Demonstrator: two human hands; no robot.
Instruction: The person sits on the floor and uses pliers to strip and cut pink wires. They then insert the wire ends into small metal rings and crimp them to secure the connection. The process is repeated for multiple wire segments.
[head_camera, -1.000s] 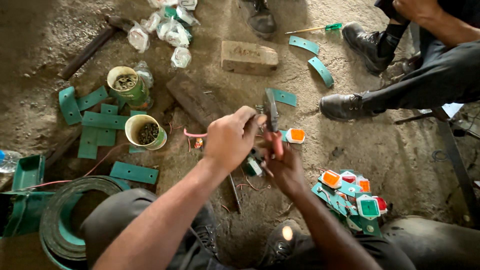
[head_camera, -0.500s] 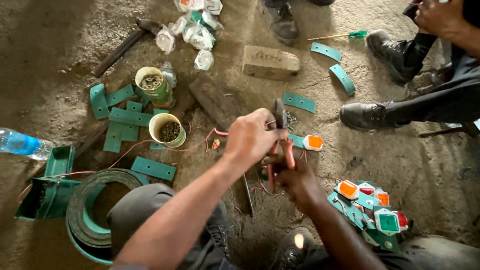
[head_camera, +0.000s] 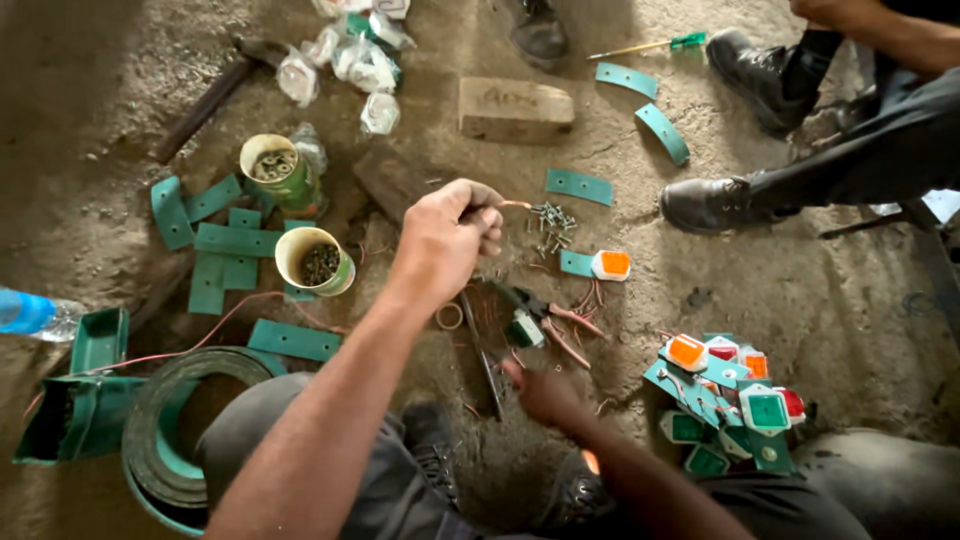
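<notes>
Green strip coil (head_camera: 165, 430) sits at lower left, nearest the knees. Finished-looking pile of green plates w/ orange, red & green lamps (head_camera: 730, 400) lies at lower right, so a good batch looks done. Right hand (head_camera: 545, 392) low centre, fingers curled near a metal rod (head_camera: 485, 360); can't tell if it grips anything. Just above it, pliers (head_camera: 555, 322) lie let go on the dirt beside a small green-white part (head_camera: 524, 330) w/ reddish wires. Left hand (head_camera: 450, 235) mid-frame is clenched, pinching a thin reddish wire (head_camera: 515, 204) over the screws (head_camera: 548, 222). One lamp on a plate (head_camera: 600, 265) sits right of centre, apart from the pile. Bare green plates (head_camera: 225, 245) & two tins of hardware (head_camera: 315, 262) at left look unused, so plenty left. Far top right: another person's boots (head_camera: 715, 205).
</notes>
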